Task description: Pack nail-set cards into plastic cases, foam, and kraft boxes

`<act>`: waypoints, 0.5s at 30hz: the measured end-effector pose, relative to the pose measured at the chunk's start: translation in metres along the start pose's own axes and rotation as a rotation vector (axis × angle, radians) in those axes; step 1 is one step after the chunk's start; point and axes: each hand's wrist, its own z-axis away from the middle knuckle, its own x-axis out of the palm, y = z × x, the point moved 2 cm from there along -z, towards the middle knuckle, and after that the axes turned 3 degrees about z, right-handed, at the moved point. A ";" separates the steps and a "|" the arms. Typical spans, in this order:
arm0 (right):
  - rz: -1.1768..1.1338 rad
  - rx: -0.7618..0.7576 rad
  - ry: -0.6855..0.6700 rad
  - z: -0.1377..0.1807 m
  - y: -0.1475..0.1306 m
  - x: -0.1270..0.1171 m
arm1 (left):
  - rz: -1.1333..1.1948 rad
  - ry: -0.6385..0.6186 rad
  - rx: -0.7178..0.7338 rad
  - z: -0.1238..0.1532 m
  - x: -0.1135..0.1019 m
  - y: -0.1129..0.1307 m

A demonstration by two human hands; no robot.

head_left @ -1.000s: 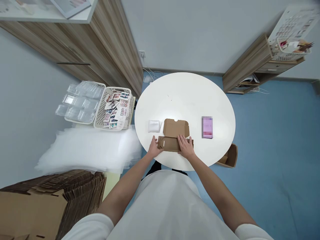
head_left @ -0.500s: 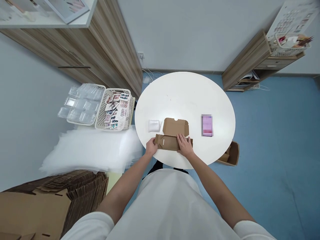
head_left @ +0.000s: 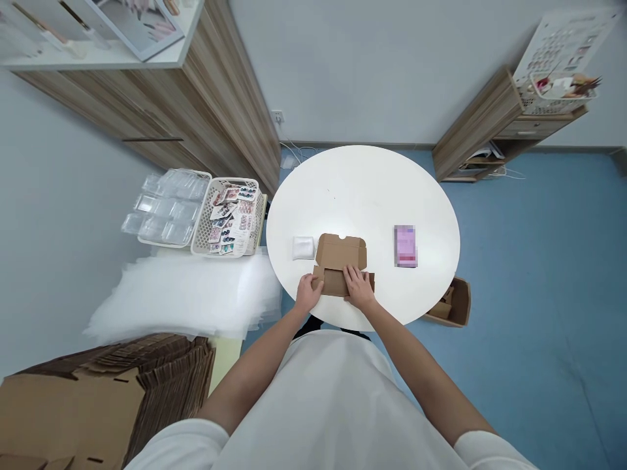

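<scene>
A brown cardboard mailer box [head_left: 336, 282], partly folded, lies near the front edge of the white round table [head_left: 362, 189]. Its lid flap [head_left: 341, 251] spreads out away from me. My left hand [head_left: 308, 292] grips the box's left side, which stands folded inward. Across the box's right part lies my right hand [head_left: 358, 286], fingers stretched over the cardboard; its thumb side is partly hidden. A small white wrapped packet [head_left: 303, 248] sits just left of the lid. Farther right on the table is a pink-purple rectangular item [head_left: 405, 247], its surface blurred out.
To the left stand a basket of carded nail sets [head_left: 230, 219] and a basket of clear plastic cases [head_left: 171, 205]. White foam sheets [head_left: 181, 294] and stacked flat cardboard [head_left: 73, 411] lie nearer me. An open carton [head_left: 458, 303] is on the floor at right.
My left hand has moved right, and the box's left side has folded inward with it. My right hand stays on the box. The view has shifted slightly.
</scene>
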 end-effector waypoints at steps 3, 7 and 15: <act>-0.002 -0.010 -0.011 0.000 0.001 -0.001 | -0.031 -0.069 0.020 -0.004 0.000 -0.003; -0.003 -0.005 -0.013 0.001 0.000 -0.002 | -0.123 -0.135 0.033 -0.008 0.004 0.002; -0.012 -0.007 -0.025 0.007 -0.003 0.002 | 0.025 -0.226 -0.304 -0.021 0.007 0.001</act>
